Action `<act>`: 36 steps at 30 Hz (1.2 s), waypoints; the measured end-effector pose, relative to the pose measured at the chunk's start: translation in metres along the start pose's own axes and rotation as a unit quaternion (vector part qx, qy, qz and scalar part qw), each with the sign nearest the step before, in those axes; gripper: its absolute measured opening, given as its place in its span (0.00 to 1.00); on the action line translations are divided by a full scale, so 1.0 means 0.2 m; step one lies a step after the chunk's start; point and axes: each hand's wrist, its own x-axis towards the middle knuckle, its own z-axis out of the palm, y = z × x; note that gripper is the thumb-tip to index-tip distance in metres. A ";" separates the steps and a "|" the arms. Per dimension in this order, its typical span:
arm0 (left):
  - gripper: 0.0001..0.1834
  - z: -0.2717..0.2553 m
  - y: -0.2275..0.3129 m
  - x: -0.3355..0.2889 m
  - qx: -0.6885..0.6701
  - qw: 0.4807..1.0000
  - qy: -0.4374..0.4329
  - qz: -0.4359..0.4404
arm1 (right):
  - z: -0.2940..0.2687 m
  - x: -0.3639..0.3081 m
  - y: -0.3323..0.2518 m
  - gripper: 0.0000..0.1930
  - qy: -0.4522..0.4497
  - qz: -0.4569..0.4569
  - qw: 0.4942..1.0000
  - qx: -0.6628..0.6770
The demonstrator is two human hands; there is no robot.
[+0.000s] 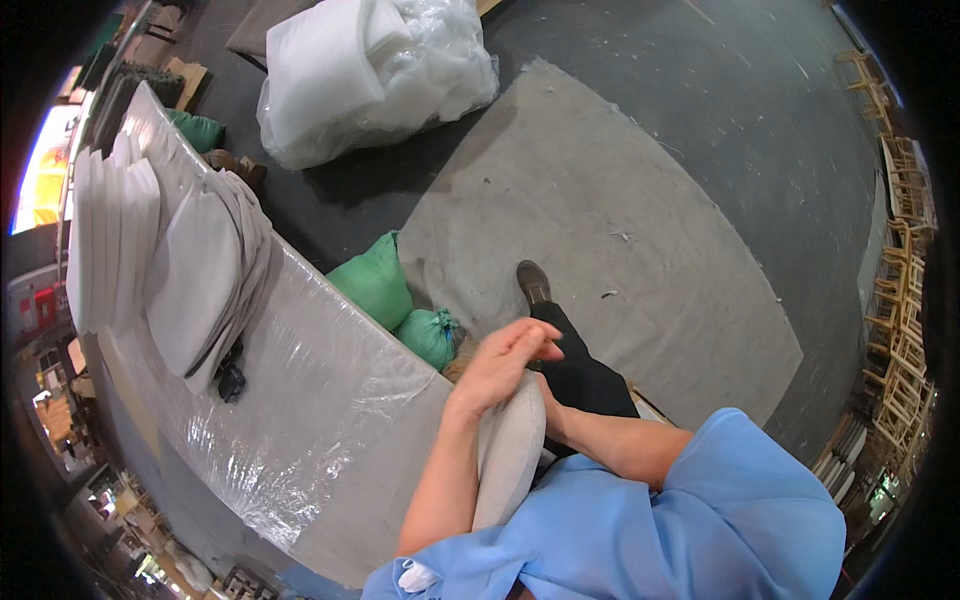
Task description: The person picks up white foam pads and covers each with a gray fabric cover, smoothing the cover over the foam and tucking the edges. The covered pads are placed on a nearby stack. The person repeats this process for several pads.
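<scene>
We stand on a dark workshop floor with a large grey felt mat (620, 230) spread over it, and to our left runs a long worktable wrapped in clear plastic film (330, 400). On that table sit a stack of white foam cushion pads (110, 240) and, just beside it, a leaning pile of grey fabric cushion covers (215, 280). Two green tied sacks (385, 285) rest on the floor against the table's edge, and a big clear bag of white wadding (370, 70) lies further off; wooden chair frames (905, 260) line the right side. Between our forearms, close to the chest, we hold an oval beige upholstered cushion (510, 450), standing on its edge. Our left hand (505, 360) lies over its top with fingers extended and flat, not clenched. Our right hand (548, 405) is tucked behind the cushion, pressing against its far face (whether its fingers curl round the edge we cannot tell). The cushion looks light and soft, likely to give under pressure and bend if held by one corner, so we judge it best taken with flat palms on both faces, or along the seamed rim.
</scene>
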 end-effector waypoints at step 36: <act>0.23 0.27 -0.71 -1.25 0.309 0.813 0.482 -0.107 | 0.56 0.00 -0.68 0.27 -0.224 0.149 0.641 -0.719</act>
